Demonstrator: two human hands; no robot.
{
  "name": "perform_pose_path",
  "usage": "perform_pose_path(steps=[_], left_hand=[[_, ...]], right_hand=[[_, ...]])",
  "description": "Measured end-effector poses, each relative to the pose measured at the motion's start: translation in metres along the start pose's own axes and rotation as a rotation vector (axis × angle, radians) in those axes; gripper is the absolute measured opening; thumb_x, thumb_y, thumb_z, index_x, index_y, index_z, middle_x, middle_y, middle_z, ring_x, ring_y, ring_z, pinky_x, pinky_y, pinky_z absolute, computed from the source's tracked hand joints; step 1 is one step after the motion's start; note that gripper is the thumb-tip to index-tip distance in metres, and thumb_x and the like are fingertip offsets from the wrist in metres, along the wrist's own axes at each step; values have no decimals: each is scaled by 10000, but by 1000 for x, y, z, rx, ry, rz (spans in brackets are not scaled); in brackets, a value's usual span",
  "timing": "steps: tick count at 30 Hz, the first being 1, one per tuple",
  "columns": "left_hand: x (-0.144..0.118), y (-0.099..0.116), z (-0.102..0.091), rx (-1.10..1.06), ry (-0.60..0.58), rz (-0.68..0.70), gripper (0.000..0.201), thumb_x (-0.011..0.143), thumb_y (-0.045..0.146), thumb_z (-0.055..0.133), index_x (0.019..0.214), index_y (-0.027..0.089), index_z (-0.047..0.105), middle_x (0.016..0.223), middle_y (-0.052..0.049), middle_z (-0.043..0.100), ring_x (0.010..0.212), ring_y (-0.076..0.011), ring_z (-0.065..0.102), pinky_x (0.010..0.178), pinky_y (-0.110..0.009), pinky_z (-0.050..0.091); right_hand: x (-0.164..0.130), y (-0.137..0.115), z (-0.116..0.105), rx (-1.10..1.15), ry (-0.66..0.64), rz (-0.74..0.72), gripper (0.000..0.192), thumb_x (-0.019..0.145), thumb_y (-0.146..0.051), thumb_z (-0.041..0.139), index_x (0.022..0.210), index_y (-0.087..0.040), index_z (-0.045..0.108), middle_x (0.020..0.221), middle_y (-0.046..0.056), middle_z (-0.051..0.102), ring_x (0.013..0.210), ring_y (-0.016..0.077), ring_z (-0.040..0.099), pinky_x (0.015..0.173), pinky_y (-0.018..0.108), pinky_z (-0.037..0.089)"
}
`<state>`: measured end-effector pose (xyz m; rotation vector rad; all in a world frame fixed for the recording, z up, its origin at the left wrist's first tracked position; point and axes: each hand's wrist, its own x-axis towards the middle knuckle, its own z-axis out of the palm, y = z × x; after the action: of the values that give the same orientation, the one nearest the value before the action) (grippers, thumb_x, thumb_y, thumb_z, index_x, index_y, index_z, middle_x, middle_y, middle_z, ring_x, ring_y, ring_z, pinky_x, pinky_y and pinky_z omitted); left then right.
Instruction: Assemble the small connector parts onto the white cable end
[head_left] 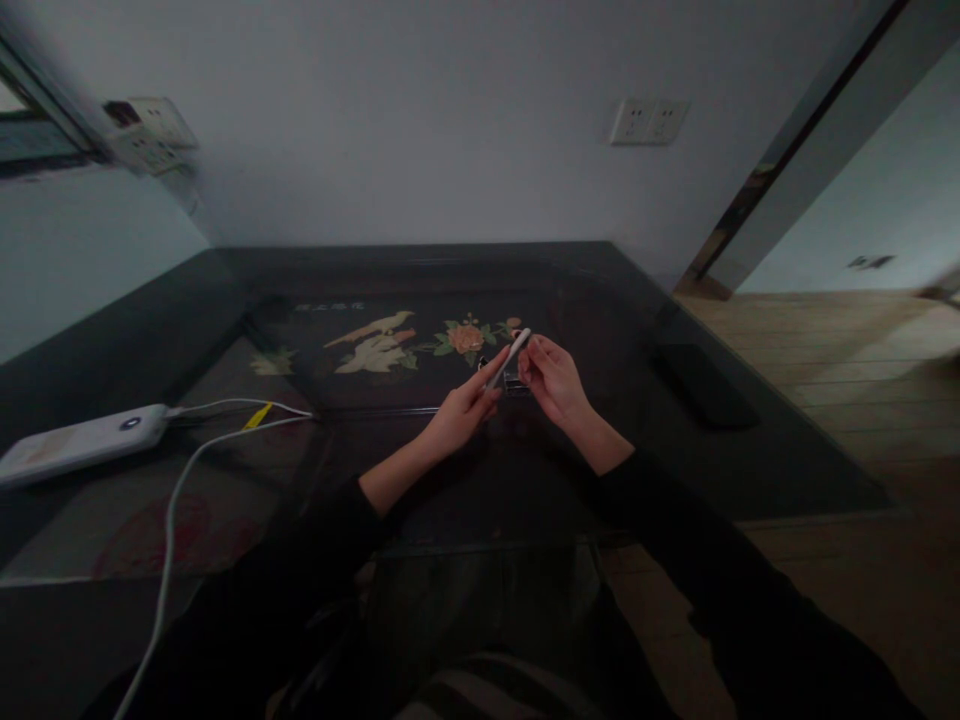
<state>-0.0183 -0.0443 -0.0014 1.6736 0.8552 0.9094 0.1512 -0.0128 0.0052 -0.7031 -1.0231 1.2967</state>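
Fingers of my left hand (459,412) are pinched on a white pen (509,357), whose long axis slants up and far-right from that grip. Its far tip sits just above a small dark clip (513,380), which my right hand (551,382) pinches from the right. Both hands hover close together over the dark table (750,470), the right nearer the clip. A power bank (79,442) lies well apart, far left.
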Motion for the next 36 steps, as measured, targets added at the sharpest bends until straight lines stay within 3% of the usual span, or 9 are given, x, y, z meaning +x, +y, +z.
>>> perform_pose_path(steps=[21, 29, 36], left_hand=[[3, -8, -4, 93, 95, 24, 627, 939, 282, 466, 1535, 229, 276, 593, 49, 438, 522, -92, 351, 537, -185, 343], [2, -8, -3, 56, 3, 12, 624, 967, 264, 443, 1549, 249, 217, 617, 47, 438, 496, -69, 332, 486, -171, 312], [-1, -5, 0, -34, -79, 21, 636, 973, 291, 455, 1553, 227, 200, 568, 73, 350, 458, -58, 312, 442, -153, 284]], right_hand=[[0, -2, 2, 32, -48, 6, 367, 680, -505, 795, 801, -196, 639, 544, -62, 518, 466, 63, 409, 437, 216, 321], [1, 0, -1, 33, -45, -7, 353, 685, -487, 797, 728, -195, 604, 553, -63, 521, 472, 55, 419, 448, 204, 340], [-1, 0, -1, 39, -37, -14, 328, 712, -483, 776, 809, -194, 655, 562, -62, 501, 486, 61, 411, 451, 212, 335]])
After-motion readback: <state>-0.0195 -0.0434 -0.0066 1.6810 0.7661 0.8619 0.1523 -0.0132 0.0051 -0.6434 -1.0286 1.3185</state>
